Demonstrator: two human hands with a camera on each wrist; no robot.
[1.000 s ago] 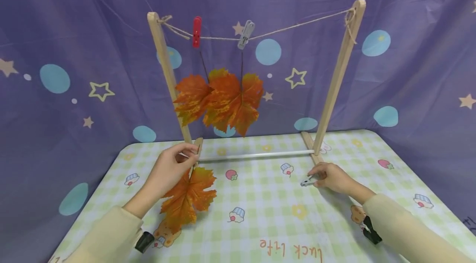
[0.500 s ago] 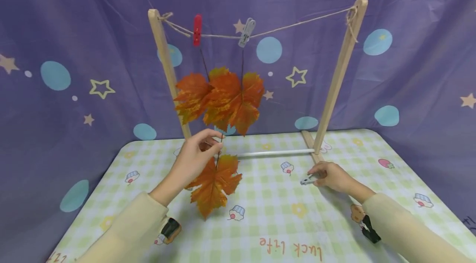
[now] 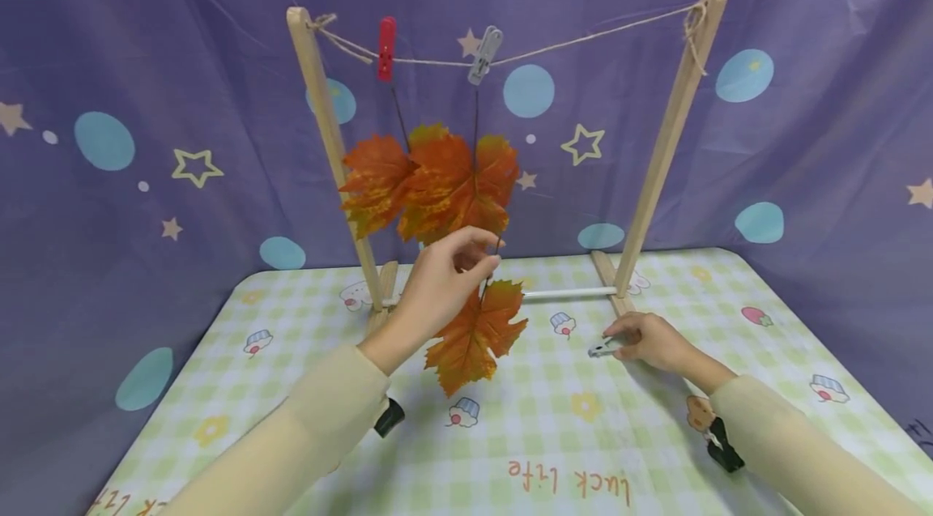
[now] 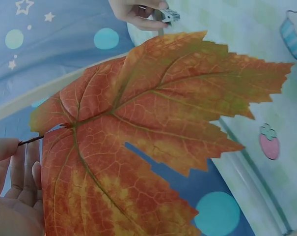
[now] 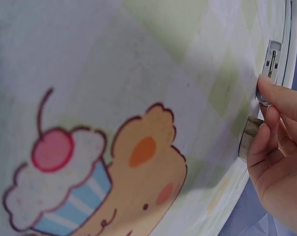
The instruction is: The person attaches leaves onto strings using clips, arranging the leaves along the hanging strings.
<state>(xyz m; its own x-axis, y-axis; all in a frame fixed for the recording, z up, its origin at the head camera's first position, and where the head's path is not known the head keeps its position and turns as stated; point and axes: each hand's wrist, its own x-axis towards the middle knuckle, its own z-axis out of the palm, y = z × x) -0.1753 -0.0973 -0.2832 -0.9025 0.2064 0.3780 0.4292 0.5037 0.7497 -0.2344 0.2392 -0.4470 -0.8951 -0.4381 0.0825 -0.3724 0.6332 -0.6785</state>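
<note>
My left hand (image 3: 448, 273) pinches the thin dark stem of an orange maple leaf (image 3: 474, 342), which hangs below the fingers over the table. In the left wrist view this leaf (image 4: 138, 108) fills much of the picture, its stem between thumb and fingers. Low at the right, my right hand (image 3: 652, 342) holds a grey clothespin (image 3: 602, 348) by one end; the right wrist view shows the clothespin (image 5: 273, 59) between thumb and fingers. Above, a red clothespin (image 3: 386, 50) and another grey clothespin sit on the string (image 3: 583, 36), each with a maple leaf (image 3: 372, 176) hanging below.
Two upright wooden posts (image 3: 670, 139) carry the string, and a white rod (image 3: 572, 293) joins their feet. The table has a green checked cloth (image 3: 539, 427) with printed cupcakes. A purple patterned curtain (image 3: 146, 54) hangs behind.
My left hand has moved right and slightly up, carrying the leaf from beside the left post toward the middle. My right hand stays in place with the clothespin.
</note>
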